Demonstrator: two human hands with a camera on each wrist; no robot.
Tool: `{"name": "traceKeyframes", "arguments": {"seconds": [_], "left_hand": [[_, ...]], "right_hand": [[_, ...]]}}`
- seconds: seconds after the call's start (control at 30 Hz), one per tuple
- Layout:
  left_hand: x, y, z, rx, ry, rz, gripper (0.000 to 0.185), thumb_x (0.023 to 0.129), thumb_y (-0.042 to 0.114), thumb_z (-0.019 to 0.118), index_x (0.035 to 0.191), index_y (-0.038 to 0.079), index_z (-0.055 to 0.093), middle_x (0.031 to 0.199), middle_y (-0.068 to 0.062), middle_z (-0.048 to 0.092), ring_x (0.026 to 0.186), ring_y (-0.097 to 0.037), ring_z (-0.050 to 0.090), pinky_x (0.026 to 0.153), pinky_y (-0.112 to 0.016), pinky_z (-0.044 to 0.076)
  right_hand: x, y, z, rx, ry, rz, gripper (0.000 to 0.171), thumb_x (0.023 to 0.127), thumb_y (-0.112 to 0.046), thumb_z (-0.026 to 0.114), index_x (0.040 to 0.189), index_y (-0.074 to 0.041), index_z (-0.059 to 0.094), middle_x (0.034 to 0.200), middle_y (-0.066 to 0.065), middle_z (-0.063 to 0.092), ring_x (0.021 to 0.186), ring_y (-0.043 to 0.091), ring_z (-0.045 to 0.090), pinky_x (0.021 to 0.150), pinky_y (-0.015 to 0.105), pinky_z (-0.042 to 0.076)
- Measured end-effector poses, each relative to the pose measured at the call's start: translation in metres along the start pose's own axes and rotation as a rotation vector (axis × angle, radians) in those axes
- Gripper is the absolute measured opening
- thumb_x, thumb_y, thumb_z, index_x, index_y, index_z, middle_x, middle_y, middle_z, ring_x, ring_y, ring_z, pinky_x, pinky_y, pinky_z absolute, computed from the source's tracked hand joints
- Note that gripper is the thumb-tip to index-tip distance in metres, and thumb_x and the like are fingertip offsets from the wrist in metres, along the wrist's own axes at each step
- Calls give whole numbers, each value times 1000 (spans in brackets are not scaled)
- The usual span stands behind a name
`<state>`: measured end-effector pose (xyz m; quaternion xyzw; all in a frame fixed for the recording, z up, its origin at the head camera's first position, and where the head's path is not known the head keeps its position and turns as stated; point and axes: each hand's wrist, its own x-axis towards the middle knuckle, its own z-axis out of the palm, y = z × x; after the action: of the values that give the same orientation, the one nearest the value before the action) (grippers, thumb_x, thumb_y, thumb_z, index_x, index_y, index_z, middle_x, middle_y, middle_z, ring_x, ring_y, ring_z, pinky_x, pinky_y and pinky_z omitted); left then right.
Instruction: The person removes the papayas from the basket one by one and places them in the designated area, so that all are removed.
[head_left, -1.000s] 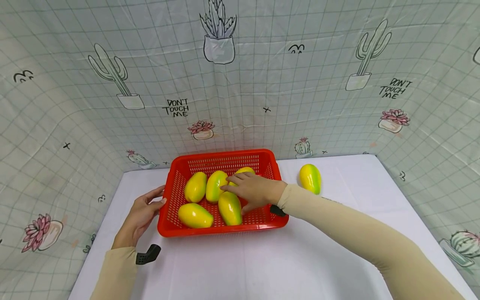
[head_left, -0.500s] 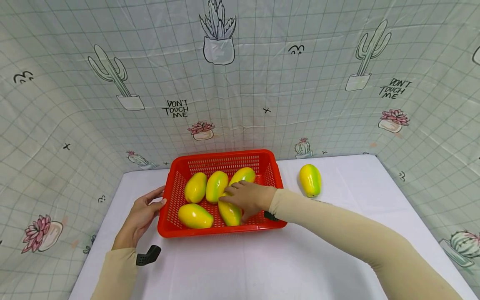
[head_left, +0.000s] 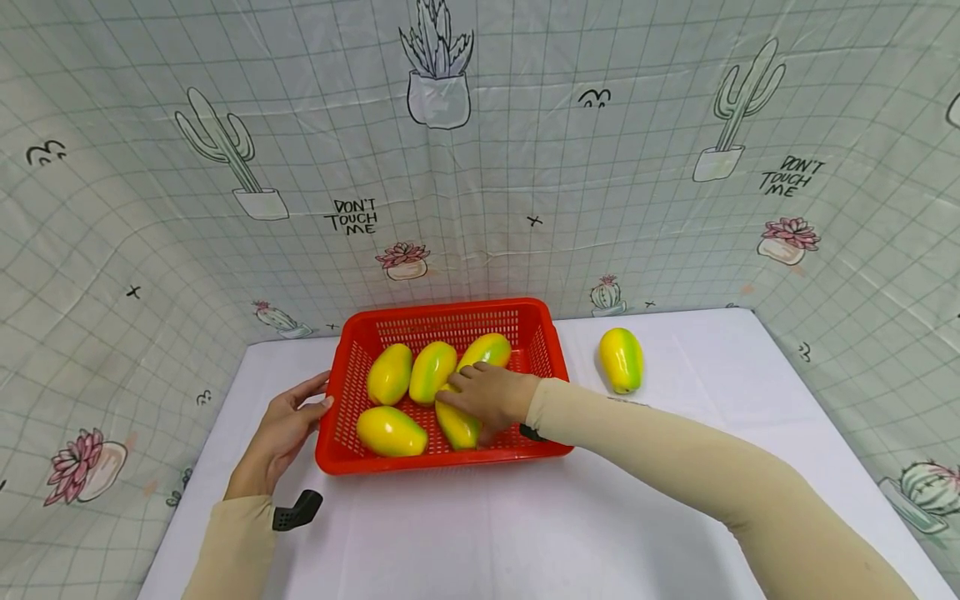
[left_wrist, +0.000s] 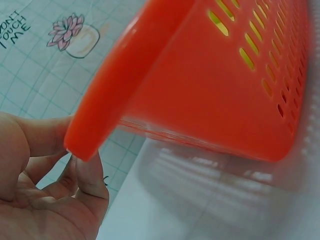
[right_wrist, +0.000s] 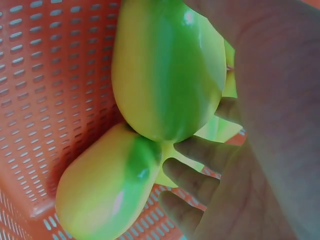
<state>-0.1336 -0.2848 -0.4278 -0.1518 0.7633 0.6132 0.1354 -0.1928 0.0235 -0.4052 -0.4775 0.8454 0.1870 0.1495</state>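
My left hand (head_left: 287,429) pinches the left rim of a red plastic basket (head_left: 327,450) between thumb and fingers; the left wrist view shows the grip on the rim (left_wrist: 95,125). Inside the basket, my right hand (head_left: 493,395) grips a yellow-green mango (head_left: 456,427) near the front, fingers over its far end and thumb on its near right side. That mango (right_wrist: 170,70) fills the upper middle of the right wrist view, its far side hidden. Around it in the basket lie other mangoes: one behind (head_left: 487,348), two at back left, and one at front left (head_left: 392,432).
A single mango (head_left: 621,360) lies on the white tablecloth (head_left: 705,367) to the right of the basket. Patterned cloth walls (head_left: 495,167) rise behind and at both sides. The basket's back rim stands close to the rear wall.
My right hand has come down and forward onto the front mango, uncovering the one behind it. Two mangoes at the back left have shifted slightly left. The left hand stays put.
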Motion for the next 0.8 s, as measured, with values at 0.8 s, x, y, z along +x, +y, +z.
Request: {"name": "traceKeyframes", "arguments": {"seconds": [0.8], "left_hand": [[0,-1,0,6,3,-16,62,112,15,52,168,9,27,165,-22,29,117,-17,53,87,-13,54]], "right_hand": [[-15,7,-2,75,45,-16,87,89,-50,80,162,-26,38,159,6,42,151,30,39,128,43,28]]}}
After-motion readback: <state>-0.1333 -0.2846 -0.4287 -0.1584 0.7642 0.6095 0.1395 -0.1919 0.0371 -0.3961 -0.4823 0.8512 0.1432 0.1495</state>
